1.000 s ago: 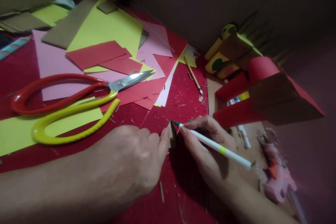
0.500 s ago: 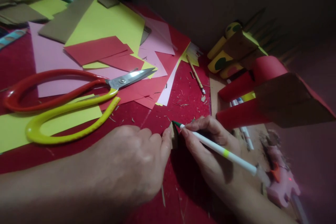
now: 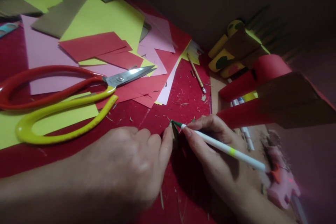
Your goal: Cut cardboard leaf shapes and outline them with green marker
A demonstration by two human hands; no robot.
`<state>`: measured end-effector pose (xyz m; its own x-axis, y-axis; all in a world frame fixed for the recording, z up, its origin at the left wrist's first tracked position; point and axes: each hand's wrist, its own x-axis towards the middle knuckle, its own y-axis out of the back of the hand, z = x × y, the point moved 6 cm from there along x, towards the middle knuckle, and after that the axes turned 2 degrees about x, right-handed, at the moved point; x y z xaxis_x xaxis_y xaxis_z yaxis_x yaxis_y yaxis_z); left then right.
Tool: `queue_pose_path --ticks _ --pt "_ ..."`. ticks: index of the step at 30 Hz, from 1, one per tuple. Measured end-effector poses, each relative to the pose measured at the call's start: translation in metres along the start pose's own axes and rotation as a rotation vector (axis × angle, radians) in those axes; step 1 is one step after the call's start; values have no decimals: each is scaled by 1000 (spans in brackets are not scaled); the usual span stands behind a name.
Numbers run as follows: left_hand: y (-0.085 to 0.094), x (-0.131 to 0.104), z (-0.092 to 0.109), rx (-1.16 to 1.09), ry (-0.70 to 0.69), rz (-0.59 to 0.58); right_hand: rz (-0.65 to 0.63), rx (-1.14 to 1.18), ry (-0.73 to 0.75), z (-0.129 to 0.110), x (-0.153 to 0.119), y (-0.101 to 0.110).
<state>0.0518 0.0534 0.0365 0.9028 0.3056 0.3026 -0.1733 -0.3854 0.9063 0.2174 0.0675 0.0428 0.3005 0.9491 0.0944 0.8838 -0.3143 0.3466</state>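
Observation:
My left hand (image 3: pixel 139 166) is closed, its fingers curled and pinching a small brown cardboard piece (image 3: pixel 175 140) just above the red tabletop (image 3: pixel 168 192). Most of that piece is hidden behind the fingers. In a writing grip, my right hand (image 3: pixel 215 147) holds a white marker (image 3: pixel 217 144) with a green tip and a yellow band. The green tip touches the top edge of the cardboard piece, close to my left fingertips. Left of the hands lie scissors (image 3: pixel 120 79) with one red and one yellow handle, blades pointing right.
Yellow paper (image 3: pixel 105 17), red paper strips (image 3: pixel 91 46) and pink paper (image 3: pixel 47 52) overlap behind the scissors. A pencil (image 3: pixel 196 73) lies among shavings. On the right stand a red paper-and-cardboard model (image 3: pixel 240 110), a yellow spotted one (image 3: pixel 222 60) and a pink object (image 3: pixel 283 185).
The marker's tip has shifted slightly left onto the cardboard edge, and its back end has swung a little right. The view has moved slightly, so the scissors and papers sit further left.

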Motion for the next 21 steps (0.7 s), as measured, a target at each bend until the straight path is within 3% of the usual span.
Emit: queue_pose_path --ticks 5,10,21 --pt "7 2 7 18 35 86 5 12 -13 0 0 1" --pt "2 2 12 11 29 18 -14 16 -34 4 -2 1" --pt "1 2 10 -10 21 20 -60 -35 40 -6 2 -2"
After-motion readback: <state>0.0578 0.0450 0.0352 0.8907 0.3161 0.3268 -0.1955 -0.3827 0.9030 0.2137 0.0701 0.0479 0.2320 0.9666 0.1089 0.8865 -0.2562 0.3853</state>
